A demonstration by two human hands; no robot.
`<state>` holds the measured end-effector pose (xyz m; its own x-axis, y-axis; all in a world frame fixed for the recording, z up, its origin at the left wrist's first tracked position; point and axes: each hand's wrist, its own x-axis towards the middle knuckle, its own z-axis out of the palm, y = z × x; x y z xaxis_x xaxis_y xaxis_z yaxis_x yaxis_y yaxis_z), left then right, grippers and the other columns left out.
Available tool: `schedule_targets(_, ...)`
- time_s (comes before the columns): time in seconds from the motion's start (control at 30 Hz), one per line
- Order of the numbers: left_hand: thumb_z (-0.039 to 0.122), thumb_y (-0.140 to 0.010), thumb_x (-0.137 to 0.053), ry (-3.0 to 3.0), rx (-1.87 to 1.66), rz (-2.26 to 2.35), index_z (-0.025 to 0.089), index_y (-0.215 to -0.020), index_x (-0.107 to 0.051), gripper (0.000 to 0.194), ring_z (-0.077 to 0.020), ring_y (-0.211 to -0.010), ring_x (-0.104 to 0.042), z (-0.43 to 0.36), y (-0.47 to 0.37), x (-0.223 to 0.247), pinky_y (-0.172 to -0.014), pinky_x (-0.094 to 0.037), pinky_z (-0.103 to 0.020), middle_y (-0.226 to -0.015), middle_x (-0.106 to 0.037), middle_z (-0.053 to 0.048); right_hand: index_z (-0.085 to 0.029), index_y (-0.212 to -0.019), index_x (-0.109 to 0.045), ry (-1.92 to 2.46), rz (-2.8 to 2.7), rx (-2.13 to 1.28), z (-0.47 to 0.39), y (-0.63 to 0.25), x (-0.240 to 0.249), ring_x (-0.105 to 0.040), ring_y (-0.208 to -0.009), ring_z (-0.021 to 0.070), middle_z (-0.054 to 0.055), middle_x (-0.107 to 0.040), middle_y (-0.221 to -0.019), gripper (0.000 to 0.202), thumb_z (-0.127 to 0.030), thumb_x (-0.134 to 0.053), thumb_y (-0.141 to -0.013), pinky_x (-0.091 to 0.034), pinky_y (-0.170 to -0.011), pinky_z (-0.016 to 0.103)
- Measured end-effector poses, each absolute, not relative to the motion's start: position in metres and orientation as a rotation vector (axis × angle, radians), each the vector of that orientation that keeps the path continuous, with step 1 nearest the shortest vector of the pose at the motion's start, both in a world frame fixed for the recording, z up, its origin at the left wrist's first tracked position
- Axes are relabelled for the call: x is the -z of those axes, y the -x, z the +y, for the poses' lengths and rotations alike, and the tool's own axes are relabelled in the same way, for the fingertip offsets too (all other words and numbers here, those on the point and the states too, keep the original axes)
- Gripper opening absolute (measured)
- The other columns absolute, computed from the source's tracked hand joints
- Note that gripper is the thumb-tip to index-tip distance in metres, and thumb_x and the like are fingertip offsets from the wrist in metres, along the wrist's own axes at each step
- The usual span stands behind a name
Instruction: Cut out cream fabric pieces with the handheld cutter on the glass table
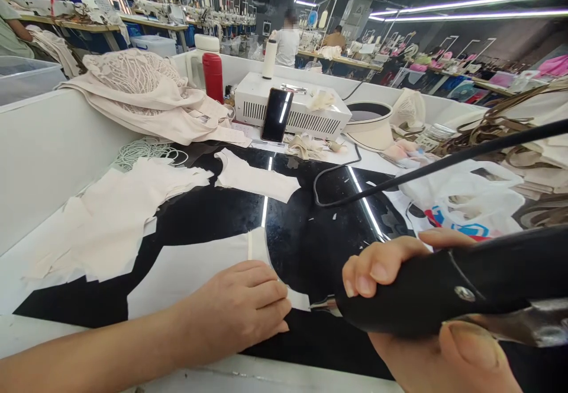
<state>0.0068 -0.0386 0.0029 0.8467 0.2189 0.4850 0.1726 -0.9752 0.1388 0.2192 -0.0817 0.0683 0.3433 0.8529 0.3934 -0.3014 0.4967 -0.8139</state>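
My left hand (pixel 239 304) presses down on a white fabric piece (pixel 190 269) lying on the glossy black board (pixel 306 251). Its fingers are bent and held together over the fabric's right edge, near a cream strip (pixel 256 245); the thumb is hidden. In my right hand (pixel 444 334) is a thick black corded hand tool (pixel 408 286), with the fingers wrapped over its top and the thumb below. The tool's pointed metal tip (pixel 326 305) is at the right corner of the fabric, just beside my left fingertips. A loose fabric piece (pixel 257 177) lies farther back.
Stacked fabric pieces (pixel 102 221) lie at left, before a lacy garment heap (pixel 142 97). Behind the board stand a white vented box (pixel 293 106), a phone (pixel 277 115) and a red bottle (pixel 213 78). The black cord (pixel 444 159) crosses above a plastic bag (pixel 461 192) at right.
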Motion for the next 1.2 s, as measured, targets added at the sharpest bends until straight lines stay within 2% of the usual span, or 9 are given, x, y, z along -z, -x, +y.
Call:
schedule_targets(0.13,0.021,-0.112,-0.060,-2.908,-0.786,0.292,0.014,-0.098,-0.070,0.019,-0.0182,-0.086,-0.066,-0.035,-0.005,-0.004,-0.087,-0.058,-0.032,-0.091,-0.069,-0.003,-0.030,-0.107,-0.075,0.718,-0.931,-0.808,-0.081,-0.219,-0.070,-0.062,-0.052,0.0153,-0.004,-0.071,-0.069,0.052,-0.054,-0.102,-0.069,-0.057,-0.048,0.028)
schedule_targets(0.23,0.019,-0.111,-0.060,-2.884,-0.740,0.282,0.015,-0.092,-0.069,0.022,-0.0175,-0.085,-0.066,-0.034,-0.005,-0.006,-0.088,-0.059,-0.031,-0.089,-0.068,-0.003,-0.031,-0.106,-0.075,0.751,-0.923,-0.818,-0.082,-0.220,-0.073,-0.062,-0.053,0.0154,-0.005,-0.071,-0.069,0.053,-0.054,-0.103,-0.067,-0.057,-0.047,0.027)
schedule_targets(0.33,0.019,-0.111,-0.060,-2.867,-0.700,0.279,0.015,-0.092,-0.069,0.022,-0.0175,-0.088,-0.068,-0.033,-0.005,-0.007,-0.092,-0.059,-0.029,-0.090,-0.068,-0.003,-0.032,-0.108,-0.074,0.796,-0.946,-0.836,-0.083,-0.223,-0.075,-0.063,-0.055,0.0161,-0.006,-0.072,-0.072,0.055,-0.055,-0.103,-0.067,-0.058,-0.049,0.028)
schedule_targets(0.5,0.019,-0.110,-0.061,-2.835,-0.684,0.285,0.015,-0.094,-0.069,0.018,-0.0173,-0.089,-0.068,-0.032,-0.006,-0.005,-0.096,-0.060,-0.029,-0.092,-0.068,-0.003,-0.029,-0.110,-0.071,0.767,-0.976,-0.786,-0.074,-0.216,-0.078,-0.064,-0.059,0.0166,-0.005,-0.071,-0.074,0.047,-0.048,-0.097,-0.075,-0.060,-0.053,0.030)
schedule_targets(0.63,0.019,-0.108,-0.065,-2.838,-0.681,0.295,0.016,-0.094,-0.068,0.015,-0.0172,-0.090,-0.068,-0.032,-0.007,-0.005,-0.096,-0.060,-0.029,-0.092,-0.068,-0.003,-0.029,-0.106,-0.071,0.736,-0.926,-0.797,-0.063,-0.200,-0.080,-0.063,-0.057,0.0167,-0.005,-0.070,-0.072,0.047,-0.047,-0.099,-0.072,-0.056,-0.049,0.028)
schedule_targets(0.87,0.019,-0.110,-0.063,-2.882,-0.728,0.260,0.014,-0.091,-0.069,0.020,-0.0156,-0.088,-0.068,-0.032,-0.007,-0.003,-0.096,-0.060,-0.028,-0.090,-0.068,-0.003,-0.029,-0.103,-0.071,0.735,-0.933,-0.787,-0.060,-0.190,-0.077,-0.062,-0.053,0.0166,-0.006,-0.071,-0.069,0.049,-0.049,-0.100,-0.070,-0.056,-0.046,0.029)
schedule_targets(1.07,0.021,-0.110,-0.064,-2.873,-0.717,0.290,0.016,-0.091,-0.068,0.020,-0.0161,-0.087,-0.067,-0.032,-0.008,-0.002,-0.093,-0.061,-0.029,-0.092,-0.068,-0.003,-0.028,-0.104,-0.069,0.733,-0.961,-0.745,-0.061,-0.190,-0.076,-0.062,-0.054,0.0157,-0.005,-0.071,-0.070,0.040,-0.040,-0.094,-0.076,-0.057,-0.049,0.029)
schedule_targets(1.2,0.020,-0.110,-0.063,-2.875,-0.694,0.285,0.016,-0.091,-0.068,0.020,-0.0160,-0.088,-0.067,-0.033,-0.007,-0.003,-0.095,-0.060,-0.028,-0.092,-0.067,-0.003,-0.029,-0.109,-0.067,0.777,-0.981,-0.746,-0.065,-0.199,-0.077,-0.062,-0.058,0.0163,-0.006,-0.068,-0.073,0.044,-0.046,-0.094,-0.078,-0.056,-0.052,0.030)
